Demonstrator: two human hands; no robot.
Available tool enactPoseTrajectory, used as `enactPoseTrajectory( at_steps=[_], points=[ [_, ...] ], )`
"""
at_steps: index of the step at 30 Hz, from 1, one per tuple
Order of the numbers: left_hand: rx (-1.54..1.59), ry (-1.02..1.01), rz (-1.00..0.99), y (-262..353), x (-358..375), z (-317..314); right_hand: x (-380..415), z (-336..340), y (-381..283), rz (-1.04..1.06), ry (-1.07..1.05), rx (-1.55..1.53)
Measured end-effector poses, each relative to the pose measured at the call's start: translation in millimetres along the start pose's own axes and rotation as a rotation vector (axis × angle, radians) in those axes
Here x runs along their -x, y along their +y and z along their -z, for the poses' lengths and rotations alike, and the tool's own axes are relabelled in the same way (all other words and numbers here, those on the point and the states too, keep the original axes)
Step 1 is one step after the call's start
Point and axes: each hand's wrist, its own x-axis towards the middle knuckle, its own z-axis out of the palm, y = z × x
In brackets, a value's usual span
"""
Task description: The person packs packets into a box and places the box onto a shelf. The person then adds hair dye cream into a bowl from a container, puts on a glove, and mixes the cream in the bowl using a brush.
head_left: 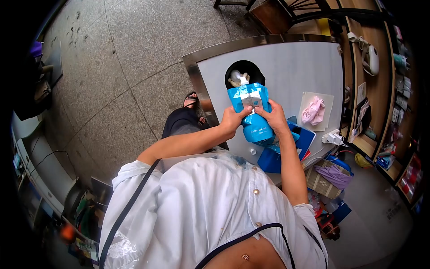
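Both hands grip a blue refill pouch (pixel 259 127) with a white spout, tilted so that the spout points toward a round black bowl (pixel 260 74). My left hand (pixel 235 119) closes on the pouch's left side, its thumb pressing on the front. On the opposite side, my right hand (pixel 272 115) is closed on it too, thumb also on the front. Inside the bowl, partly hidden by the pouch, are a whitish rounded thing and some beige pieces that I cannot make out. A small white cap (pixel 253 151) sits on the table below the pouch.
The white table (pixel 215 71) has a metal edge. Right of the pouch lie a pink cloth (pixel 313 110), a blue folder-like item (pixel 303 138) and a white plug adapter (pixel 332 137). Wooden shelves (pixel 380 89) with goods stand at the right; a wooden chair (pixel 271 17) is behind.
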Motion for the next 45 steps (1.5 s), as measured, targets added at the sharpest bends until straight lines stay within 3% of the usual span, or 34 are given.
enactPoseTrajectory(
  at_steps=[12,14,17,45],
  points=[
    [-0.056,-0.02,-0.055,4.3,-0.1,-7.8,3.6,5.5,-1.2,0.045,0.03,0.004],
    [-0.079,-0.038,-0.07,6.1,3.6,-7.4,6.7,5.8,1.7,0.147,0.063,0.128],
    [-0.099,-0.072,-0.094,3.8,7.1,-5.4,10.0,4.7,12.1,0.197,0.064,0.071],
    [0.082,0.0,0.067,2.7,-2.0,0.0,0.3,-5.9,15.4,0.09,0.047,0.015]
  ],
)
